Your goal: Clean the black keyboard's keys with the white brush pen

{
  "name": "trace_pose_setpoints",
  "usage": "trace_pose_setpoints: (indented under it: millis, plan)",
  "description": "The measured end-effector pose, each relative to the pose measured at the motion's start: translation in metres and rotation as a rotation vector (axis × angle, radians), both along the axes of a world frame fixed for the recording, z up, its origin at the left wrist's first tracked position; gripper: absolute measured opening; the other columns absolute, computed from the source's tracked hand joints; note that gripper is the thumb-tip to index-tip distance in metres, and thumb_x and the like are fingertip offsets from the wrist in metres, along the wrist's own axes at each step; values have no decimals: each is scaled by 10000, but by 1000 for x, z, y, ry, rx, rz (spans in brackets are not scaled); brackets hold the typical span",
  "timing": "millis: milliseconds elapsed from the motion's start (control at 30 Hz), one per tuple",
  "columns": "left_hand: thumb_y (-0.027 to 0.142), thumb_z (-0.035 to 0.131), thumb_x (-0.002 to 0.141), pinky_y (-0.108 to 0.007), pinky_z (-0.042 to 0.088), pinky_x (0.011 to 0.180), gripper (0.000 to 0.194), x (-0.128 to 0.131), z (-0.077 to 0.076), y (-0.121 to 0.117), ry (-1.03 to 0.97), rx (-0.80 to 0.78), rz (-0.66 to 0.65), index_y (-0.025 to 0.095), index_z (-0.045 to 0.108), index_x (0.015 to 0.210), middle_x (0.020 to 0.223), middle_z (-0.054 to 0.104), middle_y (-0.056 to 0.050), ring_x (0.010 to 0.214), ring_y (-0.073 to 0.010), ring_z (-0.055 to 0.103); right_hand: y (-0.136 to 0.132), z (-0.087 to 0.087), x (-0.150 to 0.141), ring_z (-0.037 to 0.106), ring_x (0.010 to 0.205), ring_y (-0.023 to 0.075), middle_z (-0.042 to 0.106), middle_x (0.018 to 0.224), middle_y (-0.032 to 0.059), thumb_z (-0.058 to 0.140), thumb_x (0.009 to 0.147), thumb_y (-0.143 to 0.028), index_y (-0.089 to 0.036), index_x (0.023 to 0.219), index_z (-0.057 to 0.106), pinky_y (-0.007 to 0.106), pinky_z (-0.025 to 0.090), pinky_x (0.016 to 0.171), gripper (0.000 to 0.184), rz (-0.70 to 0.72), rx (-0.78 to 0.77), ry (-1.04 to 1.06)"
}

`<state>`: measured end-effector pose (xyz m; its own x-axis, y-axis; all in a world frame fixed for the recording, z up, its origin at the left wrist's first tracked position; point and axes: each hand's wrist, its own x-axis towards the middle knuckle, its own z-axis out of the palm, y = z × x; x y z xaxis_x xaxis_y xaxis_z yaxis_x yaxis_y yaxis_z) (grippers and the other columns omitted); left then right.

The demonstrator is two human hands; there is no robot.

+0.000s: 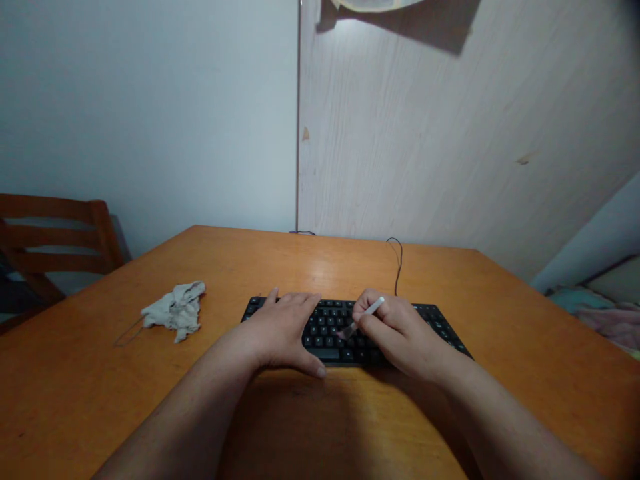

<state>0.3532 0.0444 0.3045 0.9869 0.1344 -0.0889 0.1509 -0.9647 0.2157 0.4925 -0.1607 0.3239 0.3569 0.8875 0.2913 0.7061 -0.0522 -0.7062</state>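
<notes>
A black keyboard (326, 353) lies on the wooden table in front of me. Across its left part rests my left hand (286, 328), fingers spread toward the far edge and thumb at the near edge. My right hand (393, 327) is over the keyboard's right half, fingers closed round a small brush (373, 307) with a white handle. The brush's dark bristles point down and left, at the keys near the middle. Part of the keyboard is hidden under both hands.
A crumpled grey-white cloth (177, 311) with loose threads lies on the table (320, 263) to the left. The keyboard's black cable (399, 267) runs to the far edge. A wooden chair (55, 240) stands at the left, and a wall (150, 120) rises behind the table.
</notes>
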Motion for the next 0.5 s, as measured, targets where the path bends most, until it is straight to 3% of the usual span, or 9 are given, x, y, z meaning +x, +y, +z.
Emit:
trace_pose_setpoints:
  millis: [200, 500]
  plan:
    - [865, 733, 525, -644, 102, 1230, 1350, 0, 0, 1, -11, 2, -8, 194, 285, 1608, 1634, 375, -198, 1500, -420, 328, 3, -1, 0, 653, 746, 177, 719, 800, 11, 498, 1020, -285, -218, 881, 598, 305, 450, 691, 184, -77, 57, 6]
    - [888, 714, 516, -627, 102, 1229, 1379, 0, -1, 4, 13, 8, -6, 189, 260, 1615, 1644, 348, -210, 1517, -407, 299, -6, 4, 4, 668, 752, 183, 712, 790, 18, 472, 997, -217, -223, 868, 581, 308, 468, 709, 170, 58, -56, 16]
